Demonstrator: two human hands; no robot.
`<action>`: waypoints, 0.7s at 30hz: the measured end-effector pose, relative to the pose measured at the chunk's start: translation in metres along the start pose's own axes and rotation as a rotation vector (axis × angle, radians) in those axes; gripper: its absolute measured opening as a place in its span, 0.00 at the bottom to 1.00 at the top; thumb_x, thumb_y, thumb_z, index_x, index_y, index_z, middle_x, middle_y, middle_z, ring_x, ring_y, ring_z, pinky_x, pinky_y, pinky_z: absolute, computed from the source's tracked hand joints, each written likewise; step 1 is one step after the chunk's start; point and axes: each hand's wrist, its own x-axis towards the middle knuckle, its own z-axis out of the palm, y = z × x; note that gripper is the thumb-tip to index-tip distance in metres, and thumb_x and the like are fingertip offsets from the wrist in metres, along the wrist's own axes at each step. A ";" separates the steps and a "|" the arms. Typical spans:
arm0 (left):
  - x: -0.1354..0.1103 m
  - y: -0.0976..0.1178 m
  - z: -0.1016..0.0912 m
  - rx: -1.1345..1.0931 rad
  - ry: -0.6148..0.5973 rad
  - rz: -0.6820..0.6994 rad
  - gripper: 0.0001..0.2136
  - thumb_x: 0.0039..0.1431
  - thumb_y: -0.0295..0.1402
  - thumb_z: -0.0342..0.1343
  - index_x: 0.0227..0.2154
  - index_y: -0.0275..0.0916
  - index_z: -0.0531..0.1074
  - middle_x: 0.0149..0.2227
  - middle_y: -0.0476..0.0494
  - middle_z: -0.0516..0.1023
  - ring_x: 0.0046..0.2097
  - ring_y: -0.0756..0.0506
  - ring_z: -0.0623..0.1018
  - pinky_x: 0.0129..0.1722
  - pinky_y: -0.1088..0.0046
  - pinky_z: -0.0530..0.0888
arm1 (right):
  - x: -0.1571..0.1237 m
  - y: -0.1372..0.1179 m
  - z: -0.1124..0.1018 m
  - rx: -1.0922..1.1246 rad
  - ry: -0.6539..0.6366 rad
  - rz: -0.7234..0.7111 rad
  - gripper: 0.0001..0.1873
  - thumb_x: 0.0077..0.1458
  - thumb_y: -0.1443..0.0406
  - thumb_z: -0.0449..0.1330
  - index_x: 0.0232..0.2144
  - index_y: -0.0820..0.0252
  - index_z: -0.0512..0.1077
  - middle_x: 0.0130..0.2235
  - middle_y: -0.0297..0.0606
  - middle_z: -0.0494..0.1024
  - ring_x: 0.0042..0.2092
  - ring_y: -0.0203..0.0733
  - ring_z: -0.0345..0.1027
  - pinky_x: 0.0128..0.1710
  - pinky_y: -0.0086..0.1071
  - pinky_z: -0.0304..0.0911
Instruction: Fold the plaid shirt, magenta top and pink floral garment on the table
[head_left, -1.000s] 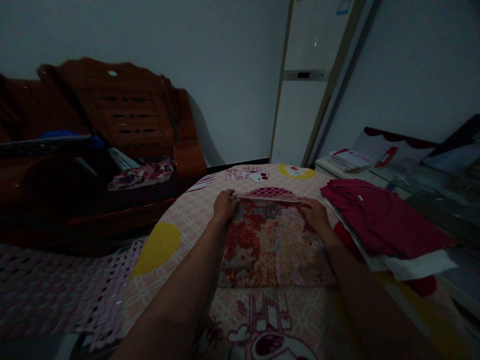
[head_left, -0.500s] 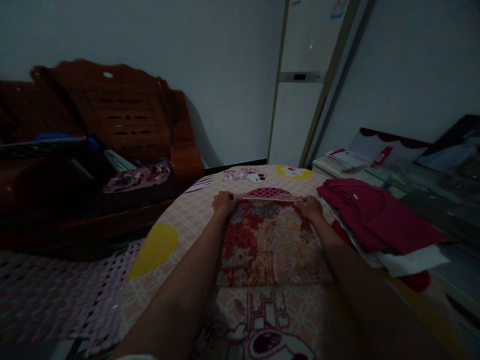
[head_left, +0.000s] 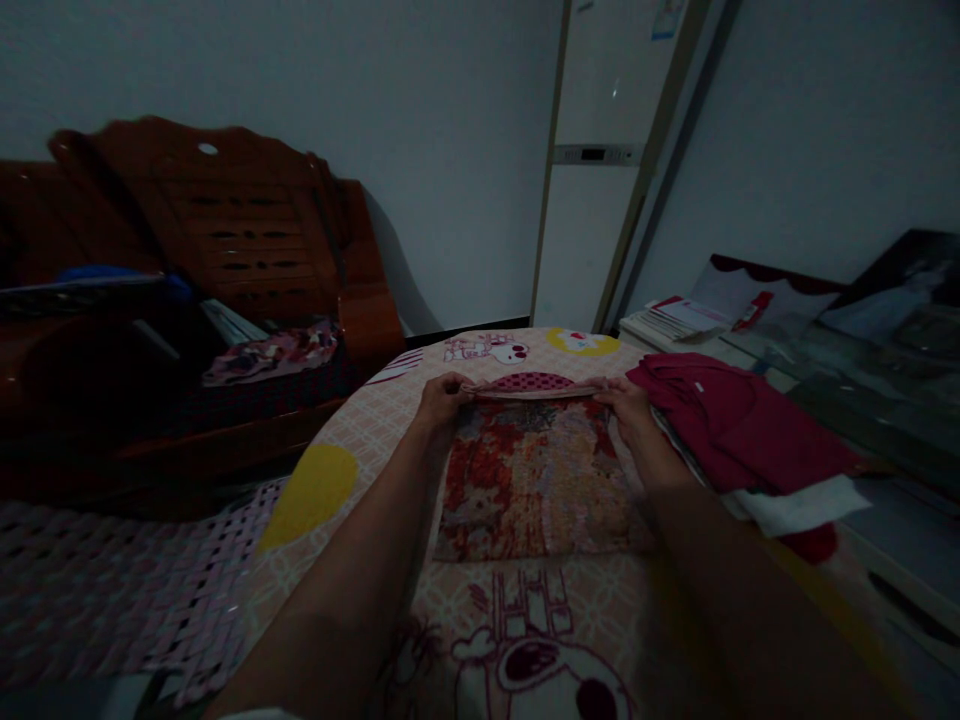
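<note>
A folded cloth with a red and pale mottled print (head_left: 532,480) lies on a bed covered by a pink cartoon-print sheet (head_left: 360,440). My left hand (head_left: 442,398) pinches the cloth's far left corner. My right hand (head_left: 626,405) pinches the far right corner. Between the two hands the far edge is raised a little off the sheet, while the near part lies flat.
A stack of folded dark red and white clothes (head_left: 742,440) sits right of the cloth. Papers (head_left: 675,318) lie on a glass-topped table behind it. A wooden bench (head_left: 225,250) with a floral cloth (head_left: 274,352) stands on the left, a white standing appliance (head_left: 592,170) at the back.
Both hands have closed on the cloth's far corners and lifted that edge slightly. The view has drifted a little.
</note>
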 end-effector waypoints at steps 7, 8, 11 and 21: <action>-0.050 0.051 -0.023 0.045 -0.222 0.045 0.16 0.36 0.27 0.64 0.34 0.36 0.75 0.32 0.48 0.79 0.33 0.48 0.76 0.33 0.75 0.70 | -0.058 -0.033 -0.038 0.026 -0.313 0.054 0.16 0.25 0.71 0.68 0.25 0.58 0.74 0.30 0.32 0.80 0.33 0.39 0.73 0.35 0.31 0.67; -0.060 0.053 -0.025 0.086 -0.266 0.039 0.17 0.36 0.27 0.64 0.34 0.36 0.75 0.32 0.47 0.79 0.33 0.48 0.76 0.33 0.75 0.71 | -0.068 -0.033 -0.043 -0.014 -0.343 0.083 0.18 0.25 0.71 0.69 0.26 0.59 0.75 0.29 0.32 0.80 0.31 0.39 0.73 0.34 0.31 0.66; -0.089 0.051 -0.024 0.239 -0.368 0.027 0.14 0.35 0.26 0.63 0.32 0.36 0.77 0.31 0.47 0.80 0.32 0.48 0.76 0.32 0.75 0.71 | -0.093 -0.024 -0.051 -0.139 -0.403 0.111 0.17 0.26 0.69 0.71 0.26 0.61 0.76 0.27 0.33 0.79 0.30 0.38 0.71 0.33 0.30 0.64; -0.119 0.068 -0.020 0.298 -0.335 0.008 0.09 0.39 0.27 0.60 0.28 0.36 0.79 0.27 0.45 0.80 0.29 0.46 0.77 0.30 0.73 0.72 | -0.114 -0.029 -0.051 -0.151 -0.288 -0.023 0.14 0.29 0.63 0.70 0.23 0.60 0.75 0.26 0.33 0.78 0.27 0.36 0.69 0.30 0.29 0.64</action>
